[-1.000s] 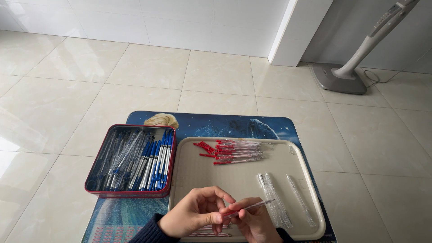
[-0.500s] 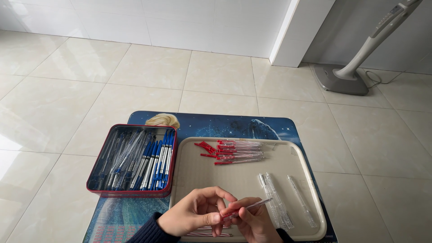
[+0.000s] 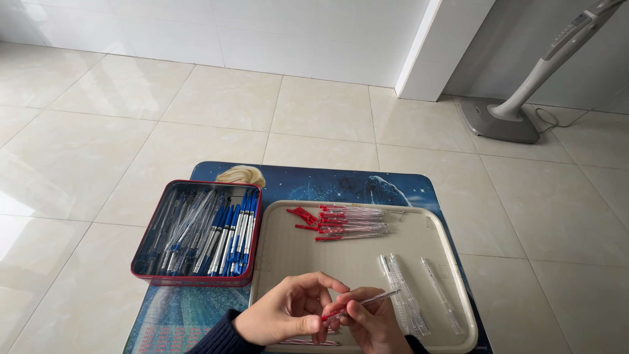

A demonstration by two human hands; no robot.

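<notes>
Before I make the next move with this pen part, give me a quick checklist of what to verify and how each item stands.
1. Hold on the part: ok. The left hand and right hand both pinch the thin red-tipped refill.
2. Refill end seated in anything: cannot tell, the fingers hide it.
3. Clear barrels within reach: ok. Several clear barrels lie on the beige tray just right of the hands.
4. Red pen pile out of the way: ok. The red pens lie at the tray's far side.
5. Red tin steady: ok. The red tin of blue pens sits flat on the small table, left of the tray.
</notes>
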